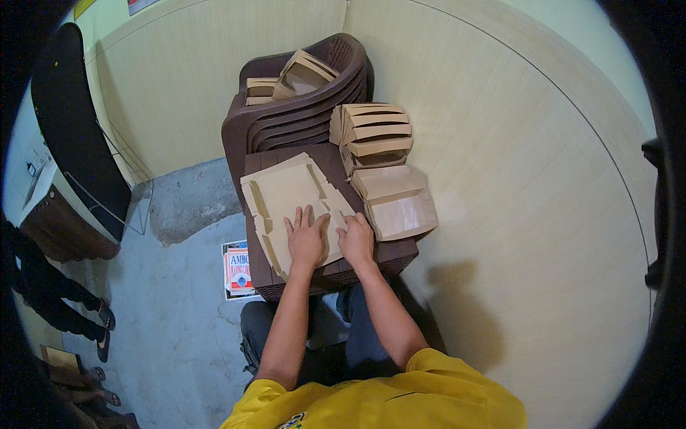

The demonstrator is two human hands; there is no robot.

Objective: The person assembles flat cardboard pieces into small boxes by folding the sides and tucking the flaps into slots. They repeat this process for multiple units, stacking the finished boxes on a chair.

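Observation:
A flat brown cardboard box blank [284, 187] with creased flaps lies on a dark brown table [266, 275]. My left hand [306, 239] presses on the blank's near middle, fingers spread. At its right edge, my right hand [356, 239] has its fingers bent around the cardboard flap; the fingertips are partly hidden. Just right of that hand stands an open folded cardboard box [401, 207] with a shiny inside. Behind it, several folded boxes [375, 132] are nested in a stack.
Stacked brown plastic chairs [286, 127] stand behind the table, with more folded boxes [306, 75] on the top seat. A carton of packets [238, 270] sits on the floor at the table's left. A pale wall [536, 193] borders the right. Another person's legs [61, 293] show far left.

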